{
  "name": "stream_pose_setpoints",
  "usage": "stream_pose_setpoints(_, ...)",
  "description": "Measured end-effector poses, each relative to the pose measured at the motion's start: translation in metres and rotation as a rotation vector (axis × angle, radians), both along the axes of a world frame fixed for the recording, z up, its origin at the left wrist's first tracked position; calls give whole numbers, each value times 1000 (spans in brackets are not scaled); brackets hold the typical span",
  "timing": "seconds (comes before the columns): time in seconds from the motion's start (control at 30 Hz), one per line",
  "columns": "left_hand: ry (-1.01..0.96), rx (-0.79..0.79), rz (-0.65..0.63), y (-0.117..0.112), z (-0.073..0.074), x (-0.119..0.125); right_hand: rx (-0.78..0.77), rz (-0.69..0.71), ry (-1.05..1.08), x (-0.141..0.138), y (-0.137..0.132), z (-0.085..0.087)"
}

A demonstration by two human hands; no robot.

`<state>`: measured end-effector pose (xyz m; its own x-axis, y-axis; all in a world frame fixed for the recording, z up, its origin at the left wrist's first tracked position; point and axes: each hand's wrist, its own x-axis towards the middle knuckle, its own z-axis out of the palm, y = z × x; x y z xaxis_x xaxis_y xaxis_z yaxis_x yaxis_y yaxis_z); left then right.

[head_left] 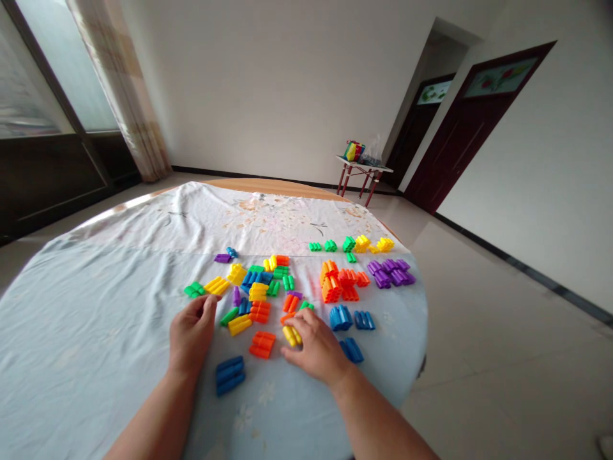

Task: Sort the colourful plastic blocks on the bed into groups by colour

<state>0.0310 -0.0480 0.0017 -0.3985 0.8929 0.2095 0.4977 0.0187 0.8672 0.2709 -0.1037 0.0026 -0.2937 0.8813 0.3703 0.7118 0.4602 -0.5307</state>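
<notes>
Head camera: A person's two bare hands worked over scattered plastic blocks on a cloth-covered bench (129, 326). The right hand (313, 345) arched over a yellow block (292, 336) between the bench's middle and its near edge, its grip spread around the piece; whether it pinched the block could not be told. The left hand (191, 335) was curled, thumb and forefinger close together, just short of a yellow set (216, 285) and a green set (194, 290); whether that grip held anything could not be told. Between the hands lay an orange set (262, 344), with a blue set (230, 375) closer to the near edge. A mixed-colour spread (258, 292) lay beyond. Toward the right edge, an orange cluster (331, 282) stood near a blue cluster (340, 317), while a purple cluster (391, 273) sat just inside that edge, nearer than yellow pieces (363, 243).
</notes>
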Motion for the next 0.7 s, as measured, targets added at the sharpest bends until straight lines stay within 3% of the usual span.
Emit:
stream_pose_setpoints(0.27, 73, -18, -3, -1, 4, 4, 87, 111, 5, 3, 2, 3)
stream_pose_setpoints(0.57, 96, -60, 14, 1, 4, -3, 69, -114, 33, -3, 2, -2)
stream_pose_setpoints(0.7, 155, -27, 25, 1, 4, -4, 72, -11, -28, -4, 5, -4)
